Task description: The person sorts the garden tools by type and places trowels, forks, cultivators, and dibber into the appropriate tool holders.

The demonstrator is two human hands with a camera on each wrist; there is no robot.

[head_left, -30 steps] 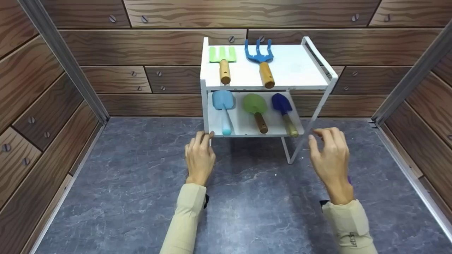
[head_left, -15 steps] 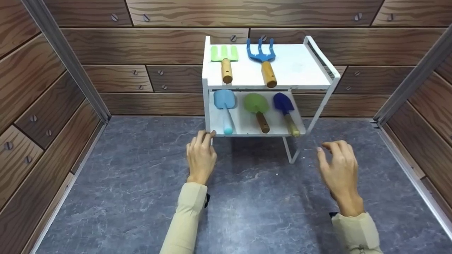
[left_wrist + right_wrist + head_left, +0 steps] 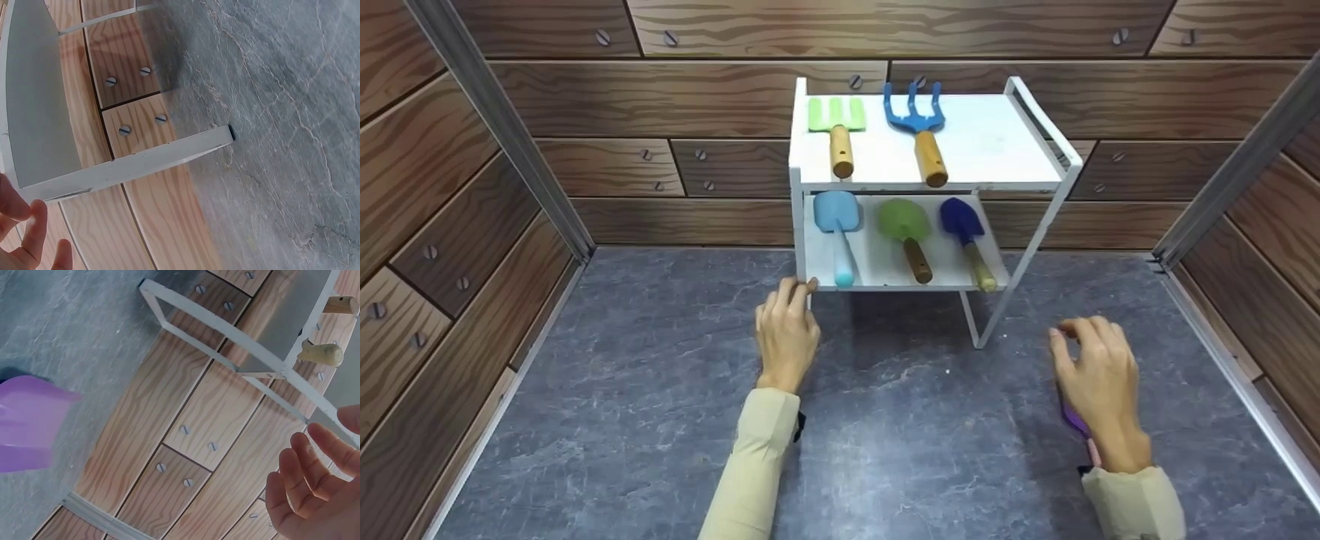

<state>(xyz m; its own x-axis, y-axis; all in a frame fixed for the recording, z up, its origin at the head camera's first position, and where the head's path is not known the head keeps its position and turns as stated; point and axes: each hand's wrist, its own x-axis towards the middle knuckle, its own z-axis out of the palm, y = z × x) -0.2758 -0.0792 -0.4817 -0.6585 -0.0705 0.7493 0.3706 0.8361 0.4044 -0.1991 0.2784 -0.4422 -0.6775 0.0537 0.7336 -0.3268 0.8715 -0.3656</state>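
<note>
A small white two-tier rack [image 3: 997, 157] stands before me. Its top shelf bears a light green hand fork [image 3: 840, 142] and a blue hand cultivator [image 3: 930, 157]. On the lower shelf lie a light blue trowel [image 3: 838, 214], a green trowel [image 3: 904, 220] and a dark blue trowel [image 3: 962, 220]. My left hand [image 3: 787, 330] holds the rack's front left leg at the lower shelf corner, thumb and fingers on either side. Right of the rack, my right hand [image 3: 1099, 375] hovers with loosely bent fingers, holding nothing. Partly hidden beneath that wrist is a purple tool [image 3: 1075, 420] with a pink handle.
Wood-patterned panels [image 3: 720, 97] close in the back and both sides, with grey metal strips [image 3: 502, 135] at the corners. Grey marbled flooring [image 3: 915, 450] spreads in front of the rack. In the right wrist view the purple tool's broad head [image 3: 28, 422] lies on that floor.
My right hand has drawn back from near the rack's right front leg, toward me and to the right, baring more of the purple tool. The left hand stays at the left leg.
</note>
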